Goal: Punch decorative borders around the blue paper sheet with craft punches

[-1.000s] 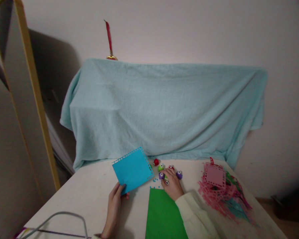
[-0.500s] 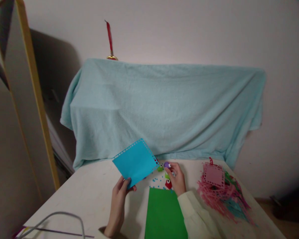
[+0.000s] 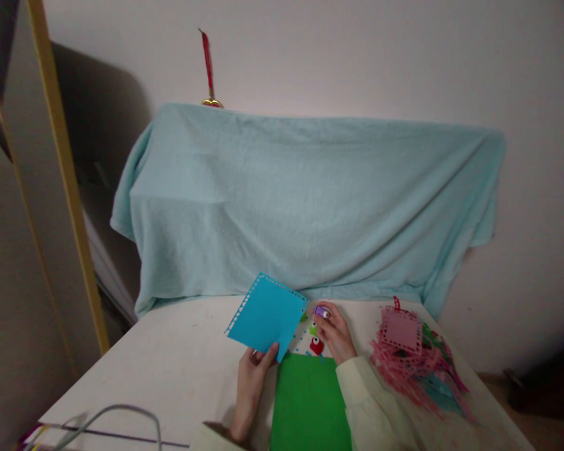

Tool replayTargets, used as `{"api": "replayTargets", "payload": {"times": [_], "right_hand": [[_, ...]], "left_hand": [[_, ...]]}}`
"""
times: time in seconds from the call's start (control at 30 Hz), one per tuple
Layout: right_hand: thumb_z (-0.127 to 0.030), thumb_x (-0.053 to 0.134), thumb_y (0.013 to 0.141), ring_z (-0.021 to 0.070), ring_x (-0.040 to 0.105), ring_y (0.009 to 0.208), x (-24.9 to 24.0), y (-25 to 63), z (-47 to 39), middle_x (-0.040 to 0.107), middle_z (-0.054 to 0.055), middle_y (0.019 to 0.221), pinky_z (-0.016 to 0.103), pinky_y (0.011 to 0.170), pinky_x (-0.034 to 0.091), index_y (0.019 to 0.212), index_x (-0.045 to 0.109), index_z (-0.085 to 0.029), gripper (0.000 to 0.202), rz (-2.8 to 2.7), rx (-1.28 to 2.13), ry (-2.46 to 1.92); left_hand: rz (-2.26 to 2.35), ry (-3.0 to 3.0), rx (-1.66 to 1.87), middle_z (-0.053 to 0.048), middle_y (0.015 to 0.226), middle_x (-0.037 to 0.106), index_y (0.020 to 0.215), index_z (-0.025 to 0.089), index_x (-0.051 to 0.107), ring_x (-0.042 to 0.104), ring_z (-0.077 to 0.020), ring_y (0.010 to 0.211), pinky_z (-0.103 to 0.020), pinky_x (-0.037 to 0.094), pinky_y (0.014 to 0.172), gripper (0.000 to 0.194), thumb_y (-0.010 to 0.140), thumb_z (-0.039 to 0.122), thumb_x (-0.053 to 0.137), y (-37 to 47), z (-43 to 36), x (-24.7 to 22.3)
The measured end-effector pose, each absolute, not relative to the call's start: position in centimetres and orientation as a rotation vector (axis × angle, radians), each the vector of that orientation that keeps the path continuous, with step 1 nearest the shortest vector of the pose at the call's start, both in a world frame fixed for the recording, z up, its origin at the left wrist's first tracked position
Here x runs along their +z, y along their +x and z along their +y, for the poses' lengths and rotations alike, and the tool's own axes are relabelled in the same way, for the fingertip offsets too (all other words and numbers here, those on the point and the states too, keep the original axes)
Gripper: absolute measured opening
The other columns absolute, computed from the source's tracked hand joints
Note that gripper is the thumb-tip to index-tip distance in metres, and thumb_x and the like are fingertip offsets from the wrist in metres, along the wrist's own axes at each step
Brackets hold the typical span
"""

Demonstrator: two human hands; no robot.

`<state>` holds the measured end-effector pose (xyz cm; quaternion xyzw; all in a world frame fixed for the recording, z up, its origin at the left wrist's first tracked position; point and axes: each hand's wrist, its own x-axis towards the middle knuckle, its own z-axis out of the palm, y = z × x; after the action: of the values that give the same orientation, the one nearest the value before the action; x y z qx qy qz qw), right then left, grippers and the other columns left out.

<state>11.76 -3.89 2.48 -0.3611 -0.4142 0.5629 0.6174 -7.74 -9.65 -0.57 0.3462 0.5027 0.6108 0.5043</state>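
Note:
A square of blue paper [image 3: 269, 316], punched with small holes along its upper two edges, is pinched at its lower corner by my left hand [image 3: 252, 379]. My right hand [image 3: 336, 332] has its fingers closed around a small purple craft punch [image 3: 321, 311], just right of the paper and apart from it. Below that hand a red punch [image 3: 316, 346] and a light green punch [image 3: 313, 329] lie on the table among tiny blue paper bits. Another green punch shows partly behind the paper's right corner. A green sheet [image 3: 310, 401] lies flat between my forearms.
On the right, a pink punched paper square [image 3: 403, 331] rests on a heap of pink, green and blue paper shreds [image 3: 418, 376]. Light blue cloth [image 3: 310, 207] hangs behind the white table [image 3: 178, 357]. A grey curved cable or handle [image 3: 122, 407] is at front left.
The blue paper has turned clockwise and moved right with my left hand. The purple punch has turned in my right hand, which has shifted slightly right.

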Motion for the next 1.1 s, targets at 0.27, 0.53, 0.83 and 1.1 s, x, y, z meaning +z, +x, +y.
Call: {"api": "replayTargets", "payload": {"times": [0.27, 0.53, 0.83, 1.1], "right_hand": [[-0.034, 0.072, 0.072, 0.0184, 0.063, 0.085, 3.3, 11.5, -4.3, 0.065, 0.006, 0.098, 0.031, 0.075, 0.05, 0.111, 0.061, -0.021, 0.043, -0.912, 1.34, -0.747], [-0.032, 0.072, 0.072, 0.015, 0.06, 0.071, 2.7, 11.6, -4.1, 0.069, 0.007, 0.095, 0.025, 0.06, 0.045, 0.103, 0.064, -0.019, 0.035, -0.965, 1.307, -0.804], [-0.04, 0.067, 0.077, 0.0109, 0.051, 0.054, 2.4, 10.9, -4.2, 0.062, 0.0, 0.071, 0.023, 0.05, 0.04, 0.101, 0.063, -0.019, 0.033, -1.035, 1.233, -0.876], [-0.044, 0.061, 0.082, 0.0117, 0.05, 0.05, 1.7, 10.8, -4.5, 0.058, -0.003, 0.06, 0.02, 0.044, 0.034, 0.107, 0.052, -0.024, 0.034, -1.161, 1.271, -0.913]], "left_hand": [[1.338, 0.895, 1.41, -0.005, 0.057, 0.066, 0.064, 0.013, 0.061, 0.06, -0.0187, 0.055, -0.026, 0.044, 0.051, 0.033, 0.059, 0.043, 0.075, -7.9, -9.8, -0.7], [1.337, 0.92, 1.42, 0.001, 0.051, 0.058, 0.061, 0.016, 0.055, 0.053, -0.0149, 0.05, -0.024, 0.041, 0.049, 0.031, 0.062, 0.041, 0.074, -7.6, -9.9, -0.4], [1.347, 0.968, 1.358, 0.002, 0.05, 0.055, 0.057, 0.016, 0.053, 0.049, -0.013, 0.05, -0.023, 0.037, 0.051, 0.034, 0.064, 0.043, 0.073, -7.8, -10.0, -0.7], [1.431, 0.945, 1.395, 0.0, 0.048, 0.058, 0.051, 0.015, 0.056, 0.052, -0.0147, 0.048, -0.024, 0.037, 0.049, 0.039, 0.058, 0.049, 0.074, -7.6, -10.1, 0.0]]}}
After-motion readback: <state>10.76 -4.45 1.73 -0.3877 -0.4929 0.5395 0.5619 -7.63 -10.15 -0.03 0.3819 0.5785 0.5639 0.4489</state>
